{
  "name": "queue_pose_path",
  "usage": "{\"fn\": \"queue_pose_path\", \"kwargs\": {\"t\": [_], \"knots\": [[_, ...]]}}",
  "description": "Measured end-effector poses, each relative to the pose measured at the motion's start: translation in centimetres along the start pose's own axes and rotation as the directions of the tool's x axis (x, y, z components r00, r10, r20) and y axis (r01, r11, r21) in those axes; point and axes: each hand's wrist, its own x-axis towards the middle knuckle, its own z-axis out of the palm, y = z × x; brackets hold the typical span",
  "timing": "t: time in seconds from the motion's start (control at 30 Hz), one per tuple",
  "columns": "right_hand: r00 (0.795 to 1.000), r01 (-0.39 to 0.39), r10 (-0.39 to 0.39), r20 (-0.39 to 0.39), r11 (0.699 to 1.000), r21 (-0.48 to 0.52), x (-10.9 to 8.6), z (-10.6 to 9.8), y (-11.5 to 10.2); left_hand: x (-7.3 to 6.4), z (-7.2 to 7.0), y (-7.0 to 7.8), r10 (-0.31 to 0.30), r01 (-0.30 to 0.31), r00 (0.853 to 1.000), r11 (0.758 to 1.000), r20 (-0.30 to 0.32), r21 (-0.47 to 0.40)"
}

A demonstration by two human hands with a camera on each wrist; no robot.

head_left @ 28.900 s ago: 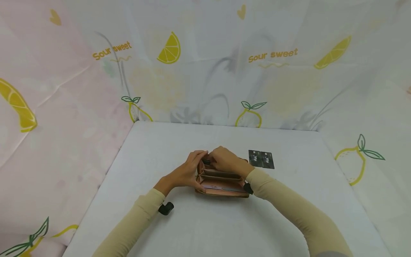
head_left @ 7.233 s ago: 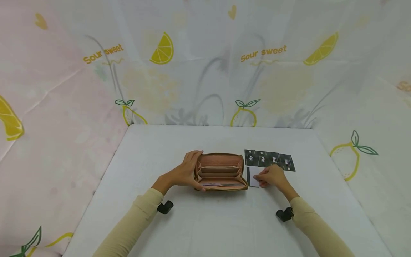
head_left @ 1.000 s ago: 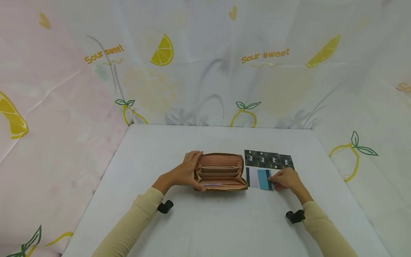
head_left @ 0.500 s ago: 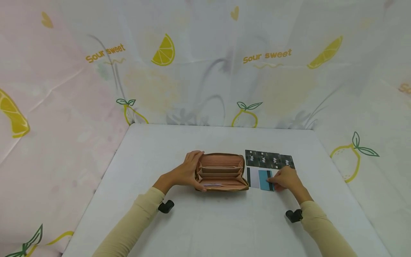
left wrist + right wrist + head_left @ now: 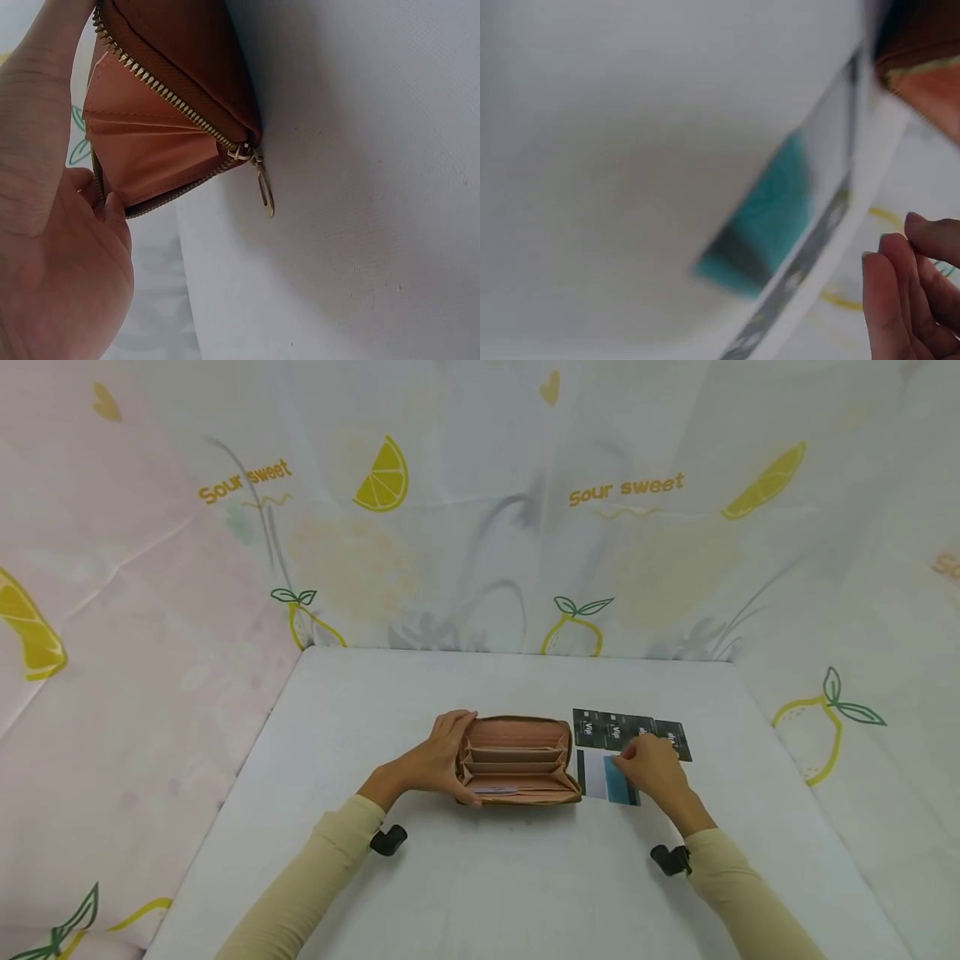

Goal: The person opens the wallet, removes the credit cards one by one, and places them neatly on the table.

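Note:
A brown zip-around wallet [image 5: 521, 732] stands unzipped on the table, its pleated compartments facing up. My left hand [image 5: 426, 767] holds its left end, thumb at the front edge and fingers at the back. In the left wrist view, the brass zipper pull [image 5: 265, 191] hangs at the wallet's corner. Right of the wallet, a blue card [image 5: 618, 787] with a dark stripe lies beside a white card [image 5: 595, 777]. Over the blue card is my right hand [image 5: 660, 774], partly hiding it. Its fingers [image 5: 881, 296] hold nothing in the right wrist view; the cards there are blurred.
Several black VIP cards [image 5: 592, 729] lie in a row behind the blue and white cards. Some paper [image 5: 495, 792] shows in the wallet's front compartment. A lemon-printed cloth [image 5: 465, 527] hangs behind the white table [image 5: 495, 893].
Since the earliest frame, more black cards, a white card and a blue card have appeared on the table. My right hand has just let go of the blue card and moved left and up.

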Motion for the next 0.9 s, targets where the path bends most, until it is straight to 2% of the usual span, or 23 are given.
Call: {"fn": "queue_pose_path", "kwargs": {"t": [0.07, 0.13, 0.23, 0.37, 0.5, 0.67, 0.73, 0.9], "knots": [[0.995, 0.077, -0.077, -0.066, 0.997, -0.002, 0.0, 0.1, -1.7, 0.0, 0.0, 0.1, 0.002, -0.002, 1.000, 1.000, -0.001, -0.002], [0.979, 0.164, -0.164, -0.120, 0.986, -0.006, -0.1, 0.3, -3.4, 0.0, -0.1, 0.1, 0.000, 0.000, 1.000, 1.000, 0.001, 0.001], [0.944, 0.290, -0.285, -0.168, 0.957, 0.006, -0.4, 0.8, -5.7, -0.1, -0.1, 0.1, 0.002, -0.002, 1.000, 1.000, 0.001, -0.004], [0.881, 0.443, -0.431, -0.193, 0.896, 0.018, -0.8, 1.9, -8.2, -0.1, -0.1, 0.2, 0.002, -0.002, 1.000, 1.000, 0.003, -0.007], [0.828, 0.542, -0.533, -0.172, 0.841, 0.001, -0.9, 3.0, -10.0, 0.0, -0.1, 0.2, -0.007, 0.007, 1.000, 1.000, 0.009, 0.000], [0.787, 0.615, -0.611, -0.086, 0.787, 0.039, -1.4, 4.3, -11.8, -0.1, -0.2, 0.2, -0.020, 0.020, 1.000, 1.000, 0.013, 0.002], [0.775, 0.633, -0.631, -0.050, 0.773, 0.051, -1.6, 4.8, -12.3, -0.1, -0.2, 0.2, -0.021, 0.020, 1.000, 1.000, 0.014, 0.002], [0.770, 0.637, -0.637, 0.026, 0.771, 0.025, -2.0, 6.2, -12.8, -0.2, -0.1, 0.1, -0.002, 0.002, 1.000, 1.000, 0.005, 0.001]]}}
